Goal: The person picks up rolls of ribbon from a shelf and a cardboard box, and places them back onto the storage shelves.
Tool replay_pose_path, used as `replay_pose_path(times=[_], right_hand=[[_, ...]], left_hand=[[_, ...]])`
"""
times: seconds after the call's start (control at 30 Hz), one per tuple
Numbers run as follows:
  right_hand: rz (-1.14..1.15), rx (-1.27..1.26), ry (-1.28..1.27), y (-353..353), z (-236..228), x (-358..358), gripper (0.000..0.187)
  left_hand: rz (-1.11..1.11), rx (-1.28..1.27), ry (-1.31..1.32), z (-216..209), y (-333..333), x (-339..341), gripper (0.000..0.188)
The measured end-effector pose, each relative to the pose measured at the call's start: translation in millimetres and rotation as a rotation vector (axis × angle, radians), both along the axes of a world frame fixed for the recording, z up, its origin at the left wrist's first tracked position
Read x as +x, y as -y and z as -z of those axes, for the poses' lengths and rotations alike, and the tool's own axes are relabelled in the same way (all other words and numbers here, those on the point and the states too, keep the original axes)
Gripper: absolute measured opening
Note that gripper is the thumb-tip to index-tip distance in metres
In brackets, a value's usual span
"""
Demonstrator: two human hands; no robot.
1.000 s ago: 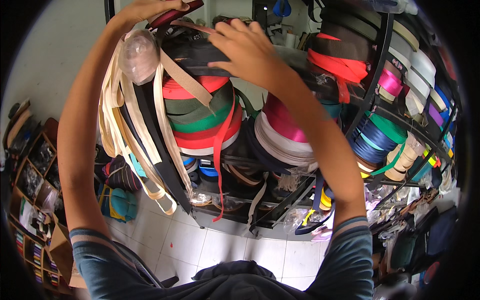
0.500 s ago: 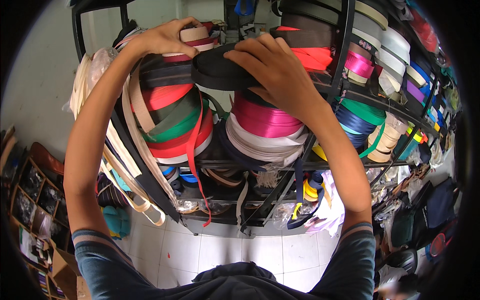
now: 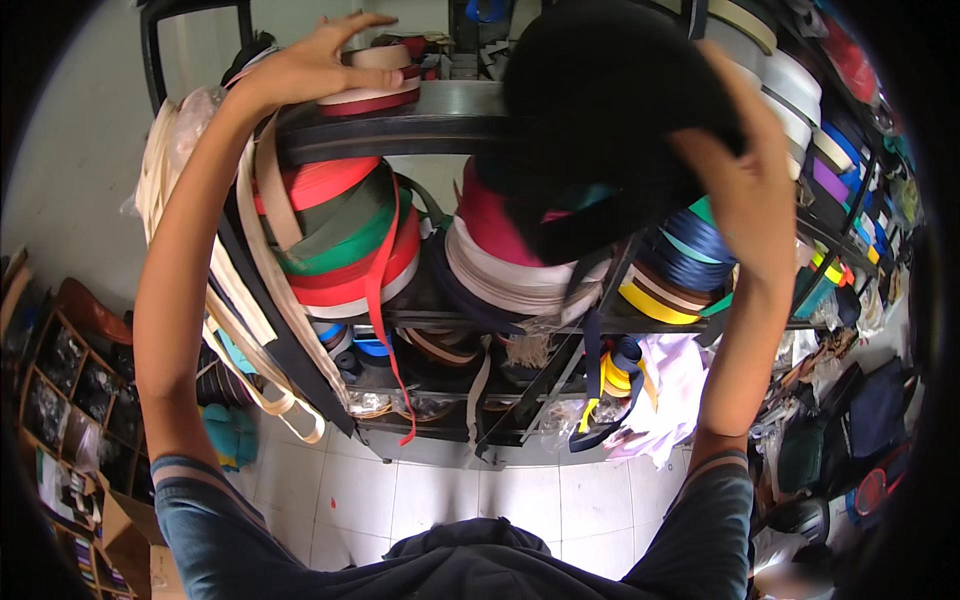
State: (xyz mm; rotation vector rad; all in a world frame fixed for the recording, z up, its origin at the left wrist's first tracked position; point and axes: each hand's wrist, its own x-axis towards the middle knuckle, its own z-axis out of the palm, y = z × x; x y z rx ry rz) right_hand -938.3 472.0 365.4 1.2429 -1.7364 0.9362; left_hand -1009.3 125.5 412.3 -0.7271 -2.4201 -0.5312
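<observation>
My right hand (image 3: 745, 175) grips a large roll of black strap (image 3: 610, 100), raised and tilted close to the camera; its outline is smeared by motion, with a loose end hanging below. It hides part of the rack behind. At the far left of the top shelf, my left hand (image 3: 300, 68) rests beside a small stack of beige and maroon strap rolls (image 3: 385, 54). The left fingers are spread, the thumb lying across the stack's front. Under the shelf sit a stack of red and green rolls (image 3: 345, 240) and a magenta roll (image 3: 487, 220) above white ones.
The black metal rack (image 3: 400, 135) spans the front, with more rolls at the right. A red strap (image 3: 374, 270) dangles from it, and cream straps (image 3: 165, 160) hang at its left end. A compartmented shelf (image 3: 75, 370) stands at left over a tiled floor (image 3: 435, 500).
The black roll has left the top shelf, moving right and nearer the camera in my right hand. My left hand's fingers have lifted and spread off the beige roll.
</observation>
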Motion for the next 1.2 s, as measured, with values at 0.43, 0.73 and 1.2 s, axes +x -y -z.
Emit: replay_pose_path(times=[0.43, 0.73, 1.2], right_hand=[[-0.090, 0.140, 0.546, 33, 68, -11, 0.022], [-0.290, 0.281, 1.301, 33, 145, 0, 0.032], [-0.109, -0.295, 1.875, 31, 374, 95, 0.040]], left_hand=[[0.422, 0.392, 0.525, 95, -92, 86, 0.036], [0.460, 0.698, 0.956, 175, -92, 87, 0.023], [0.043, 1.496, 1.405, 407, -124, 207, 0.073]])
